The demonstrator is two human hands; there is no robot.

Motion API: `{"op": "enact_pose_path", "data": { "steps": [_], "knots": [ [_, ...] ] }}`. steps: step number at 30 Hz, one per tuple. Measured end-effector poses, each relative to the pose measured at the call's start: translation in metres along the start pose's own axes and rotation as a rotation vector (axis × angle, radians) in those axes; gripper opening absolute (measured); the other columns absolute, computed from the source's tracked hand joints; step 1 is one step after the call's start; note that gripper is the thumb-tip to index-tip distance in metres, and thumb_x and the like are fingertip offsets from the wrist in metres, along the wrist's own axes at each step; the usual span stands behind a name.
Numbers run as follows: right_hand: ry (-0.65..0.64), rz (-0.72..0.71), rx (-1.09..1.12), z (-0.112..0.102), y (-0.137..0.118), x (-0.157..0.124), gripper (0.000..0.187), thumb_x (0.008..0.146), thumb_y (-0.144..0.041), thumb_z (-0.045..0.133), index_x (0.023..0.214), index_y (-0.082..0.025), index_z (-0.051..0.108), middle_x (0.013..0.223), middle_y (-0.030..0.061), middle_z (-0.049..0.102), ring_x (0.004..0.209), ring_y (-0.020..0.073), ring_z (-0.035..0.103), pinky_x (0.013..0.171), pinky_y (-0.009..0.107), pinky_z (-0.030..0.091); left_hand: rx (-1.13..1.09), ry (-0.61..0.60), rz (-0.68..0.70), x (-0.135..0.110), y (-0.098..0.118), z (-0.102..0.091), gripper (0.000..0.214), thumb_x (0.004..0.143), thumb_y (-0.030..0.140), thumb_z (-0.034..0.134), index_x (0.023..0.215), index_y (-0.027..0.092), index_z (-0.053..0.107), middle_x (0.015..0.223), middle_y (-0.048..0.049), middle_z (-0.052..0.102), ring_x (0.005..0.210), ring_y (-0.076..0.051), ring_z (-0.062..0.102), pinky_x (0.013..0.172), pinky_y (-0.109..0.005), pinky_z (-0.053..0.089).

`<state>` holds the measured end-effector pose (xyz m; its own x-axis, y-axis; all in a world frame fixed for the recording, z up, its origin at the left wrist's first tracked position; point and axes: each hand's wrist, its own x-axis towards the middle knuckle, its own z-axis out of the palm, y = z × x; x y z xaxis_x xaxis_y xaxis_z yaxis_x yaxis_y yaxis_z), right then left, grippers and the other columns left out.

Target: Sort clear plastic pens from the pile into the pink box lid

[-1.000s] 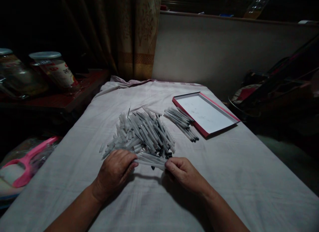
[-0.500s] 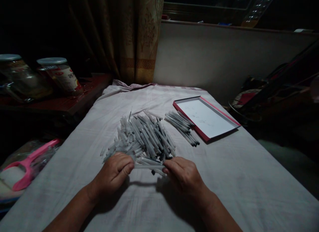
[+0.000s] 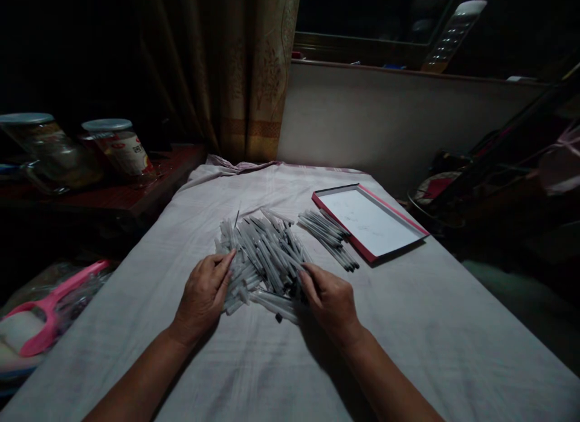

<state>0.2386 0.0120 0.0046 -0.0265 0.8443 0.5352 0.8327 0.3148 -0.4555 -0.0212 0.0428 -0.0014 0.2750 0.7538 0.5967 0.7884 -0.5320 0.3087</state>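
Note:
A heap of clear-barrelled pens, several with black ends, lies on the cloth-covered table. My left hand is at the heap's left edge, thumb and fingers closed together; whatever they pinch is too small or hidden to name. On the other side, my right hand pinches the end of a pen, whose pale barrel slants up and left over the heap. Close to the right, a smaller row of pens lies roughly parallel, dark ends toward me. It rests against a shallow red-edged box lid with a white inside.
At the left, a dark red side table carries lidded jars and a glass mug. Below it, a pink-handled item lies among plastic bags. A curtain and a wall stand behind. A bottle leans on the sill.
The pen that stretched between both hands is no longer held at its left end. My hands have moved apart and forward, up over the heap. The camera view has tilted up slightly.

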Motion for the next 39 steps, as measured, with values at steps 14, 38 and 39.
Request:
{"op": "enact_pose_path", "data": {
  "steps": [14, 38, 39],
  "knots": [
    [-0.346, 0.176, -0.46, -0.026, 0.036, 0.093, 0.038, 0.092, -0.041, 0.057, 0.121, -0.018, 0.066, 0.123, 0.0128, 0.066, 0.111, 0.0262, 0.062, 0.091, 0.032, 0.045, 0.081, 0.048, 0.079, -0.015, -0.019, 0.008, 0.038, 0.099, 0.031, 0.043, 0.134, 0.021, 0.051, 0.122, -0.0114, 0.065, 0.112, -0.025, 0.061, 0.096, -0.041, 0.046],
    [-0.432, 0.387, -0.579, 0.003, 0.07, 0.082, 0.044, 0.094, -0.034, 0.048, 0.134, -0.019, 0.053, 0.125, 0.0191, 0.059, 0.115, 0.0338, 0.055, 0.084, 0.042, 0.047, 0.059, 0.05, -0.034, -0.015, -0.023, 0.009, 0.032, 0.098, 0.033, 0.044, 0.124, 0.022, 0.059, 0.118, -0.01, 0.067, 0.111, -0.025, 0.063, 0.094, -0.042, 0.047],
    [-0.427, 0.39, -0.575, 0.0, 0.07, 0.077, 0.045, 0.094, -0.036, 0.049, 0.135, -0.019, 0.053, 0.126, 0.0192, 0.059, 0.115, 0.0342, 0.055, 0.083, 0.043, 0.048, 0.054, 0.049, -0.032, -0.015, -0.023, 0.009, 0.032, 0.098, 0.034, 0.044, 0.124, 0.022, 0.059, 0.118, -0.0102, 0.067, 0.111, -0.025, 0.062, 0.094, -0.042, 0.047]
  ]
}}
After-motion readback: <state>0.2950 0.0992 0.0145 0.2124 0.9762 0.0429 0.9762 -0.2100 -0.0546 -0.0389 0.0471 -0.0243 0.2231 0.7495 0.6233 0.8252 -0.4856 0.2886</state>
